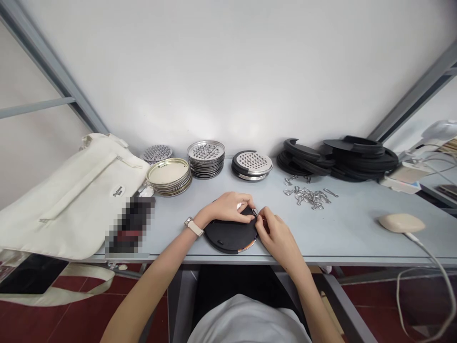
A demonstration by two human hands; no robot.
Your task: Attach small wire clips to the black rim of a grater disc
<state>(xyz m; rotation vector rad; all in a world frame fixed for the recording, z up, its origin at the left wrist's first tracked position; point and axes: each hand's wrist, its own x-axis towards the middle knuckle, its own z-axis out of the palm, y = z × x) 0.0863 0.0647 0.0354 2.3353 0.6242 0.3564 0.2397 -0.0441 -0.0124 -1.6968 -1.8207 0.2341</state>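
Observation:
A round black disc [228,234] lies near the table's front edge, with a strip of coloured surface showing along its lower right rim. My left hand [228,207] rests over its upper part, thumb and forefinger closing on a small metal clip [254,213] at the right rim. From the right, my right hand [276,231] pinches at the same clip, its fingertips close together. The fingers partly hide the clip, and I cannot tell how it joins the disc. Similar loose metal clips [309,196] lie in a pile farther right.
Along the wall stand perforated grater plates [206,152], pale round lids [169,172], a black-rimmed grater disc [254,163] and stacked black rings [360,159]. A white bag [74,200] occupies the left end. At right lies a cream mouse-shaped device [402,223] with a cable.

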